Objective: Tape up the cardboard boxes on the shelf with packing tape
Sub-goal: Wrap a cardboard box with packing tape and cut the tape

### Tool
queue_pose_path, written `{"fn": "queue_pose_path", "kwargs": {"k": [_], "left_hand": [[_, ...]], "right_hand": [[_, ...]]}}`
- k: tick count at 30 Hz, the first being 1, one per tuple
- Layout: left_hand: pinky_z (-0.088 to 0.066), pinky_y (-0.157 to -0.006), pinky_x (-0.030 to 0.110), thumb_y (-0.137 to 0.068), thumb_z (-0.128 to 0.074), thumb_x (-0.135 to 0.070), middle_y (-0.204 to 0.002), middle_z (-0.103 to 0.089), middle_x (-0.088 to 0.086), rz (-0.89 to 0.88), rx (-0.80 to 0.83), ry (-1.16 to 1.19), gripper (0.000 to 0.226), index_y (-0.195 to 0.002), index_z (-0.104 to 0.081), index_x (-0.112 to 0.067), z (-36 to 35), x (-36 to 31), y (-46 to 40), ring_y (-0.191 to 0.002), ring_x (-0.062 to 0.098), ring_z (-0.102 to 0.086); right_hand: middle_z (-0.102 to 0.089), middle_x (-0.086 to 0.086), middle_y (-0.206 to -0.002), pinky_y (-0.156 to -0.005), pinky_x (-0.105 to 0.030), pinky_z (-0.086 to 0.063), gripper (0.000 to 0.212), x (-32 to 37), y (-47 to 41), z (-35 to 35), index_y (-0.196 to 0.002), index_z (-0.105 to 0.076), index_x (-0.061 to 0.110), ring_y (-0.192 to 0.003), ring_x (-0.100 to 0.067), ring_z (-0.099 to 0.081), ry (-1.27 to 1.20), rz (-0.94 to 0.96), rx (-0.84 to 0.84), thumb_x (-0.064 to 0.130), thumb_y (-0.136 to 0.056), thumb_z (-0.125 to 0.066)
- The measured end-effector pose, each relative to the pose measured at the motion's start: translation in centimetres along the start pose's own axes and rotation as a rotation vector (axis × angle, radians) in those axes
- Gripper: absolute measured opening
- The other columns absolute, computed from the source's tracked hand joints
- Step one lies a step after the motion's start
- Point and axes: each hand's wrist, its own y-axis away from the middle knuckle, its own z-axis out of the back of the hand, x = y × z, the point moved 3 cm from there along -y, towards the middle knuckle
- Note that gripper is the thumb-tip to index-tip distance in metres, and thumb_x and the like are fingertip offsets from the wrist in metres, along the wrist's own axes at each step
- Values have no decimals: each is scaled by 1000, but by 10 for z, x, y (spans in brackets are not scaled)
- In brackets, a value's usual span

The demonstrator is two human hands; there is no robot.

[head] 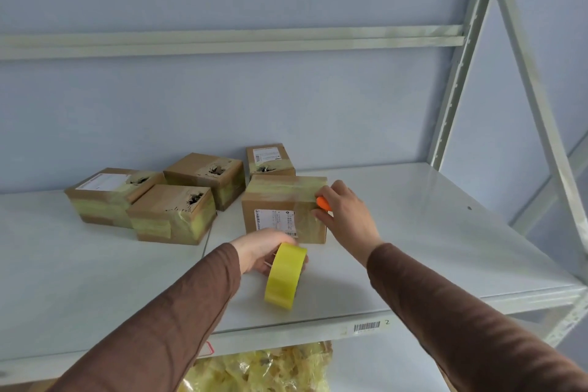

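A cardboard box (pixel 280 210) with a white label stands on the white shelf (pixel 413 232), tape wrapped over its top. My left hand (pixel 264 251) grips a roll of yellow packing tape (pixel 284 275) just in front of the box. My right hand (pixel 345 213) is at the box's right edge, fingers curled round a small orange tool (pixel 324 203) that touches the taped corner. Several more taped boxes, some with torn holes on top, lie to the left and behind: (pixel 108 196), (pixel 171 213), (pixel 206 178), (pixel 269 159).
The shelf's front lip carries a barcode sticker (pixel 367 326). A grey upright post and diagonal brace (pixel 521 79) rise on the right. Below the shelf lies a heap of crumpled yellow tape scraps (pixel 264 369).
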Motion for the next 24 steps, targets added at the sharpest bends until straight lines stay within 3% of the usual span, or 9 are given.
{"fn": "queue_pose_path", "kwargs": {"k": [4, 8, 10, 12, 15, 18, 21, 24], "left_hand": [[-52, -107, 45, -100, -57, -18, -115, -75, 18, -39, -8, 128, 32, -118, -73, 3, 2, 8, 3, -102, 27, -73], [-45, -112, 54, -99, -62, -21, -122, -71, 23, -98, -73, 118, 32, -119, -74, 1, 6, 12, 7, -124, 39, -63], [-46, -112, 52, -99, -62, -22, -117, -75, 19, -134, -37, 128, 27, -111, -79, -4, 5, 12, 12, -123, 38, -64], [-54, -104, 45, -99, -64, -25, -111, -77, 13, -168, -2, 111, 24, -103, -82, -10, 5, 10, 19, -114, 30, -70], [-58, -74, 25, -97, -68, -32, -101, -80, 3, -187, 40, 61, 21, -101, -84, -19, 7, 11, 29, -87, 10, -73], [-54, -68, 18, -94, -71, -35, -103, -79, 1, -183, 105, 11, 22, -105, -83, -21, 0, 11, 38, -81, 4, -72], [-56, -83, 23, -93, -71, -37, -107, -79, -1, -279, 53, 28, 20, -103, -83, -25, -11, 3, 42, -91, 6, -71], [-55, -95, 31, -93, -70, -37, -111, -78, -4, -415, -38, 123, 19, -103, -83, -27, -16, -13, 45, -101, 9, -71]], "right_hand": [[-45, 0, -111, -67, -36, -48, 38, -4, 9, -10, -117, -52, 17, -104, -25, -48, 120, 36, 30, 31, -88, -73], [-46, 2, -106, -65, -34, -47, 50, 0, 5, -16, -110, -52, 20, -98, -19, -44, 55, -74, -75, 56, -83, -75], [-48, 0, -106, -65, -35, -47, 49, 5, 2, -20, -109, -51, 18, -98, -21, -45, 101, -95, -118, 54, -83, -75], [-50, -3, -108, -68, -36, -49, 48, 5, 3, -23, -111, -52, 15, -99, -25, -48, 157, -48, -96, 41, -81, -79], [-51, -5, -111, -79, -43, -52, 47, -12, -1, -21, -121, -53, 14, -103, -27, -48, 155, 14, -7, 25, -82, -77], [-50, -4, -116, -85, -44, -50, 52, -32, -11, -12, -131, -52, 17, -107, -26, -45, 119, 7, 39, 24, -85, -77], [-54, 0, -110, -87, -36, -45, 58, -35, -10, -2, -141, -49, 19, -101, -17, -47, -152, -95, -41, 22, -89, -75], [-61, 9, -75, -72, -38, -49, 18, -26, 11, 13, -117, -67, 24, -71, -15, -55, -621, -282, -227, 22, -99, -65]]}}
